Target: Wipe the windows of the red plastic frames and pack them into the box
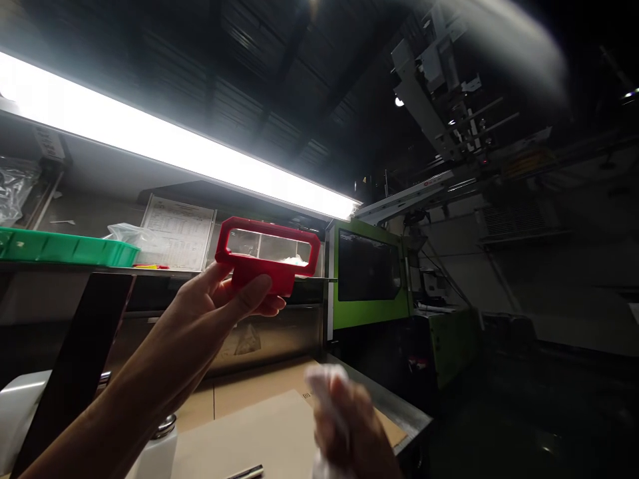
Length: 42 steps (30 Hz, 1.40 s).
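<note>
My left hand (214,299) is closed on a red plastic frame-shaped part (264,276), thumb on its near face and fingers behind. The part has a long opening with angled corners above a solid lower block, and it is held up before the lit shelf. Lower right, my right hand (354,426) is closed around a crumpled white cloth or tissue (327,382) and is blurred. It is apart from the red part, above the cardboard on the bench.
Cardboard sheets (249,432) cover the bench, with a pen-like item (247,472) and a white metal-topped bottle (160,449). A green tray (70,247) and a paper sheet (180,229) are on the shelf under a bright tube light (174,140). A green machine (372,273) stands behind.
</note>
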Each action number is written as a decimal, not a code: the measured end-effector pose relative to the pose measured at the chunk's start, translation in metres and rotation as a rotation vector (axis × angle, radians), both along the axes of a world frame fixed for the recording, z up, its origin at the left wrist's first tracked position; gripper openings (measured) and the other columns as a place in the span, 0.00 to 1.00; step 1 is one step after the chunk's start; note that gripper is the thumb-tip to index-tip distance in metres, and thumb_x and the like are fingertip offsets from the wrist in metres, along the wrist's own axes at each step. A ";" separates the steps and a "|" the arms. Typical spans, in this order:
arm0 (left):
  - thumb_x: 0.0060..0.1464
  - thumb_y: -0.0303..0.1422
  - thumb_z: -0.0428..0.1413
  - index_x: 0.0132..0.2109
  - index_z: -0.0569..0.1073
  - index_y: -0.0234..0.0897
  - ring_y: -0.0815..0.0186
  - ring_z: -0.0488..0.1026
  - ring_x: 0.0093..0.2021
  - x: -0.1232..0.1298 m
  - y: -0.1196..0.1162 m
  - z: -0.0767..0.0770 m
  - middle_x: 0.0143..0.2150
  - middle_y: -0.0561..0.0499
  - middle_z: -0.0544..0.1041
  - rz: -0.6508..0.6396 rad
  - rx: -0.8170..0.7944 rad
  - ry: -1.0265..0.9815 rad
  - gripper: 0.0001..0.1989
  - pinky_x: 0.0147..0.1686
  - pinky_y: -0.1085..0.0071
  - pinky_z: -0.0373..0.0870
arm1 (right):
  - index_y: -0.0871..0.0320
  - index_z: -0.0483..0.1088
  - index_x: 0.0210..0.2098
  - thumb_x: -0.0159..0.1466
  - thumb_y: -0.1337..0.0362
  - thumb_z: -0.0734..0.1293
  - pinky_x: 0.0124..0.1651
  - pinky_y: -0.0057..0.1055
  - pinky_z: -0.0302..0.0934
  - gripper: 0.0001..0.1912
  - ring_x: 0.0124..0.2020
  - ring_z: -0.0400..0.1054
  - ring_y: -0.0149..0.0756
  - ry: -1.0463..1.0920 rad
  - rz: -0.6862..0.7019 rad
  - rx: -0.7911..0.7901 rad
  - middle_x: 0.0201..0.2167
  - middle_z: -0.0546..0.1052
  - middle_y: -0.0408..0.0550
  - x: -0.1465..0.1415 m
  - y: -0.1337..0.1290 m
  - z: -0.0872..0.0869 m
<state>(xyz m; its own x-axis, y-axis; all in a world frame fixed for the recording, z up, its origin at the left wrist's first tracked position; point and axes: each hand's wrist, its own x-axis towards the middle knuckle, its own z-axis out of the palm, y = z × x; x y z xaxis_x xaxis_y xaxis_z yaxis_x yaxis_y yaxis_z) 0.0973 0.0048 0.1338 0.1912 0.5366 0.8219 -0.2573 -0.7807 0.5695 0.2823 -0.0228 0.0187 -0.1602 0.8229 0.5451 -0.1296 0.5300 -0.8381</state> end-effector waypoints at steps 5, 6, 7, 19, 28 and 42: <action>0.46 0.43 0.63 0.42 0.74 0.46 0.69 0.76 0.32 0.001 -0.008 -0.002 0.35 0.57 0.80 -0.021 -0.061 0.023 0.15 0.36 0.76 0.71 | 0.59 0.65 0.22 0.60 0.48 0.66 0.13 0.21 0.35 0.21 0.11 0.39 0.17 0.374 0.219 0.308 0.13 0.57 0.33 -0.016 0.017 0.093; 0.46 0.43 0.63 0.42 0.74 0.46 0.69 0.76 0.32 0.000 -0.009 -0.002 0.34 0.58 0.80 -0.029 -0.062 0.018 0.15 0.36 0.77 0.70 | 0.59 0.64 0.21 0.61 0.50 0.66 0.13 0.20 0.36 0.20 0.11 0.39 0.17 0.363 0.277 0.322 0.13 0.57 0.33 -0.021 0.016 0.103; 0.46 0.43 0.63 0.42 0.74 0.46 0.70 0.76 0.32 0.000 -0.009 -0.002 0.34 0.58 0.80 -0.037 -0.062 0.013 0.15 0.35 0.77 0.70 | 0.59 0.64 0.21 0.61 0.51 0.66 0.13 0.20 0.36 0.20 0.11 0.39 0.17 0.352 0.328 0.326 0.13 0.57 0.33 -0.025 0.015 0.110; 0.49 0.40 0.62 0.47 0.74 0.47 0.72 0.74 0.30 -0.008 -0.015 -0.001 0.29 0.59 0.80 -0.051 -0.022 0.028 0.16 0.36 0.79 0.69 | 0.60 0.73 0.42 0.66 0.57 0.60 0.12 0.17 0.35 0.15 0.11 0.37 0.18 0.253 0.500 0.310 0.13 0.56 0.31 -0.038 0.011 0.124; 0.48 0.41 0.62 0.48 0.74 0.47 0.68 0.75 0.35 -0.006 -0.015 -0.001 0.31 0.57 0.80 -0.032 -0.020 0.004 0.19 0.40 0.75 0.70 | 0.57 0.69 0.29 0.64 0.53 0.62 0.12 0.17 0.36 0.15 0.11 0.38 0.18 0.443 0.531 0.324 0.11 0.54 0.31 -0.042 0.016 0.117; 0.47 0.42 0.62 0.45 0.75 0.45 0.68 0.74 0.34 -0.004 -0.016 0.000 0.31 0.57 0.80 0.002 -0.018 0.013 0.16 0.37 0.76 0.69 | 0.57 0.70 0.33 0.64 0.55 0.62 0.12 0.17 0.35 0.12 0.11 0.36 0.19 0.376 0.548 0.330 0.11 0.53 0.30 -0.041 0.016 0.123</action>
